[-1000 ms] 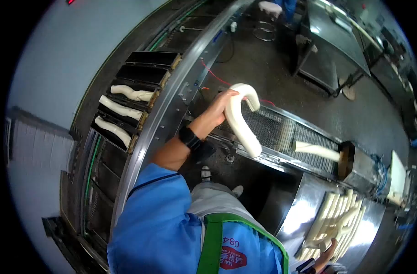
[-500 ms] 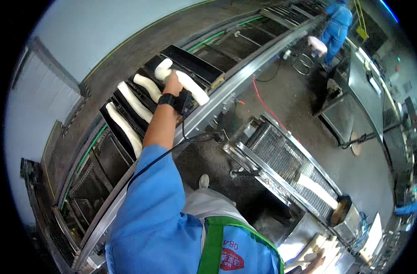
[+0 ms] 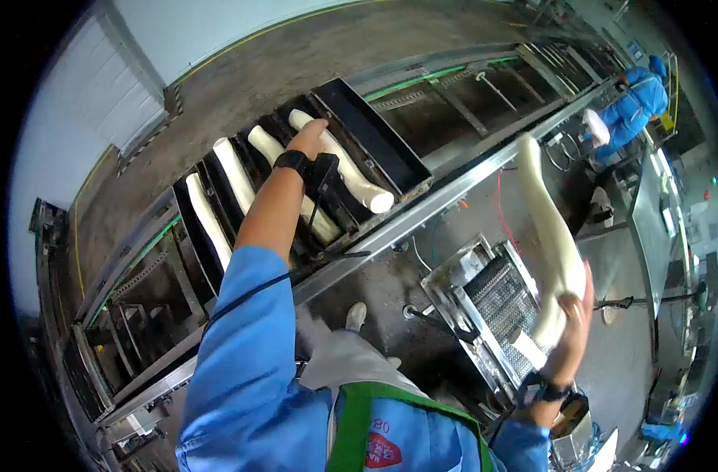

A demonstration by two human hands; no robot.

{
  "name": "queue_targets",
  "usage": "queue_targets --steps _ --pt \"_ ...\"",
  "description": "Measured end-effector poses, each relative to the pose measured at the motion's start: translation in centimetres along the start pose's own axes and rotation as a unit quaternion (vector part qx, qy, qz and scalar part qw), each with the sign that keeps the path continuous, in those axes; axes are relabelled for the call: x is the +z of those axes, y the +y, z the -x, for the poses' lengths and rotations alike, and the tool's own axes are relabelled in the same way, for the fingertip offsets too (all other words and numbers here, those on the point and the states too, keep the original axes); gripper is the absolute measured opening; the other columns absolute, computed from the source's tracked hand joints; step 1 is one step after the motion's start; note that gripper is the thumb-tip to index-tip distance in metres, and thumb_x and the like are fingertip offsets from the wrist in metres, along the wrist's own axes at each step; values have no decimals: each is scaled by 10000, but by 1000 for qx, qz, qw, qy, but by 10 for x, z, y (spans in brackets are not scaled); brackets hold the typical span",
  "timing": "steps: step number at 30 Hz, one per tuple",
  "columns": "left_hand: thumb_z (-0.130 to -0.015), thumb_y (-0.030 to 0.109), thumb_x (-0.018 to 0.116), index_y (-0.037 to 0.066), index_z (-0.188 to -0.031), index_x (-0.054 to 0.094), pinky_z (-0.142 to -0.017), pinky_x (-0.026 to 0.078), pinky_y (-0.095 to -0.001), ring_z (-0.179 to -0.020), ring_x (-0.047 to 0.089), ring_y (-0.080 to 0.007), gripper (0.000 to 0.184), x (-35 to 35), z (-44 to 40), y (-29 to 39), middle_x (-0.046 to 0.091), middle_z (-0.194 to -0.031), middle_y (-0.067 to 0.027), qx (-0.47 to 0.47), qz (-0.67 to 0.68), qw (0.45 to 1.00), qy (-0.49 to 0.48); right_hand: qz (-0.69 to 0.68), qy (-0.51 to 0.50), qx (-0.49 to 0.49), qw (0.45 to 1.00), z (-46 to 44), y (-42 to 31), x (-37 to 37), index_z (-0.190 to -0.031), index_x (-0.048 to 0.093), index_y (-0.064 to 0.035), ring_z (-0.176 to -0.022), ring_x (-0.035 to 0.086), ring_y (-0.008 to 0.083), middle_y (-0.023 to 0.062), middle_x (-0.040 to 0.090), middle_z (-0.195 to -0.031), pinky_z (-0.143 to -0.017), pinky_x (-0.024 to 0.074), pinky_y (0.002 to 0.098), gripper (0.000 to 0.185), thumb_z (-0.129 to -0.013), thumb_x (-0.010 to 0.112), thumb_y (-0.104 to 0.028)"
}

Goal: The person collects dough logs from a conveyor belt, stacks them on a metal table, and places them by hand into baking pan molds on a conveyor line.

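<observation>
A long pale dough roll (image 3: 349,169) lies in a black loaf pan, and my left hand (image 3: 308,140) closes over its far end. My right hand (image 3: 571,334) grips the lower end of another dough roll (image 3: 549,224), held up lengthwise above the mesh belt on the right. Left of my left hand, three more dough rolls lie in neighbouring pans: one roll (image 3: 208,216) at the far left, a second roll (image 3: 234,173), and a third roll (image 3: 266,144) partly hidden by my forearm. Beside the held roll sits another black pan (image 3: 374,134).
A metal rail (image 3: 453,189) edges the pan conveyor. Below right stands a small mesh belt conveyor (image 3: 489,303), with a dough piece (image 3: 528,348) on it. A co-worker in blue (image 3: 638,101) stands at the far right. A red hose (image 3: 500,212) hangs behind the belt.
The roll under my left hand, folded at its far end before, now lies straighter in the pan. My right hand has risen from the rolls at lower right, lifting one.
</observation>
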State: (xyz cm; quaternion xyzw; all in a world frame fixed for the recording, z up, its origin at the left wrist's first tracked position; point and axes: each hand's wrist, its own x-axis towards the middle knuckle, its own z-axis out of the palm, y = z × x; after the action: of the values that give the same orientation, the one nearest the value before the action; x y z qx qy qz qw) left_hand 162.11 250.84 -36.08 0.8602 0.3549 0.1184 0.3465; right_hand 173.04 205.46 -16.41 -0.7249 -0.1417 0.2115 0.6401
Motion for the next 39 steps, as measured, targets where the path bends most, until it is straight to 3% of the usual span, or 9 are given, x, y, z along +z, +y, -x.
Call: queue_targets --steps 7,9,13,17,26,31,33,36,39 --pt "-648 -91 445 61 -1104 430 -825 372 -329 -992 462 -304 481 -26 -25 -17 401 -1158 -174 -36 118 990 -70 306 -415 -133 847 -172 53 162 -1025 440 46 -799 541 257 161 516 -976 -747 407 314 476 -664 543 -246" --pt "-735 139 503 23 -1025 474 -832 347 -329 -966 448 -295 314 -26 -10 -18 485 -1002 -183 107 86 991 9 403 -410 -92 813 -198 99 201 -979 472 56 -796 541 282 194 548 -866 -708 405 330 445 -669 537 -257" --pt "-704 129 506 97 -1148 406 -922 271 -349 -1099 331 -304 457 -45 28 -21 367 -1165 -169 -179 188 925 278 474 -393 -144 775 -222 145 246 -817 500 37 -793 529 370 245 546 -801 -675 407 385 353 -668 570 -275" --pt "-724 132 471 175 -1212 330 -894 306 -374 -1068 357 -336 510 -50 86 -129 337 -1180 -186 -435 127 865 213 467 -386 -193 772 -237 155 276 -991 391 18 -841 498 405 254 521 -887 -710 404 437 398 -695 557 -191" --pt "-802 201 423 128 -1228 274 -805 356 -344 -1041 399 -247 458 -90 163 -121 407 -1155 -123 -404 225 875 144 494 -301 -414 703 -169 135 276 -927 431 -36 -815 528 332 180 481 -886 -646 446 405 251 -705 504 -126" --pt "-733 294 520 106 -1211 266 -805 323 -458 -1051 370 -254 573 -122 193 -113 358 -1152 -134 -478 133 867 56 438 -536 -337 638 -89 100 296 -977 440 -63 -680 567 314 161 568 -706 -582 450 400 352 -700 557 -246" --pt "-704 248 555 80 -1145 375 -861 307 -465 -1052 370 -353 505 -110 201 -153 392 -1145 -193 -336 -291 887 124 435 -515 -394 625 -78 127 316 -1009 441 -70 -662 574 306 154 563 -686 -566 451 413 329 -727 521 -219" --pt "-719 143 527 82 -1105 433 -866 316 -386 -1010 419 -310 401 -113 193 -84 471 -1078 -134 -104 -234 950 177 230 -501 -398 733 -48 170 349 -851 495 -50 -734 547 325 150 539 -769 -579 445 429 143 -758 417 -125" --pt "-744 105 500 77 -1042 489 -888 294 -359 -1035 408 -291 300 -85 160 -29 460 -1086 -137 4 -152 984 90 385 -543 -353 657 -29 153 349 -762 506 -37 -694 550 296 166 506 -826 -598 452 395 81 -711 454 -73"
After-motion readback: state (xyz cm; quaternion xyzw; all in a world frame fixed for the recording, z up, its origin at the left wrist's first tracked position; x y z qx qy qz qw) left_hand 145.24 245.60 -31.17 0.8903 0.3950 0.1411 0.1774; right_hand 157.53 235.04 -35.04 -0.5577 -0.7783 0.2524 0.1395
